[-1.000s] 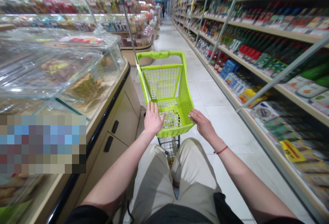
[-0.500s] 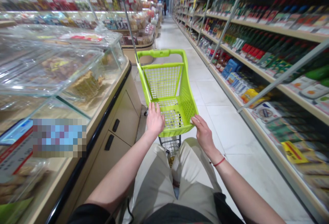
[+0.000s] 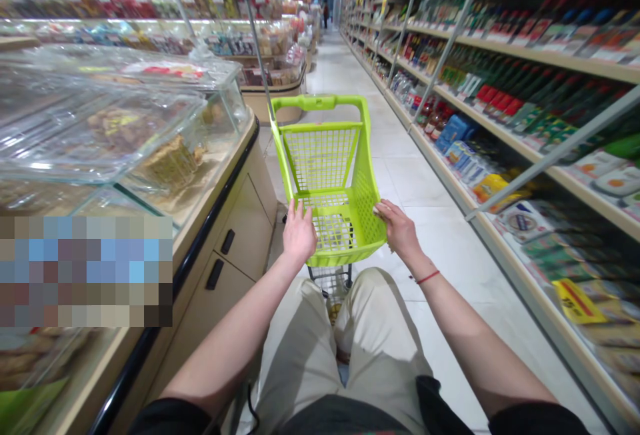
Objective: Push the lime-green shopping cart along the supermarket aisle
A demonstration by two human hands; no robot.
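Straight ahead of my knees stands a bright green shopping cart with a lattice basket. Nothing lies in the basket. My left hand rests at its near left rim, fingers stretched forward and slightly apart. At the right rim, my right hand has its fingers bent over the edge; its thumb is mostly hidden. A red cord bracelet circles the right wrist. The cart's far handle spans the basket, and a thin grey pole rises from its left end.
Shelves packed with bottles, boxes and packets line the right side. On the left is a glass-topped food counter with a black bumper edge. The tiled aisle runs ahead, with a person far off.
My right hand has moved a little forward along the cart's right rim. My left hand stays at the left rim, its fingers slightly more spread. The view has shifted slightly.
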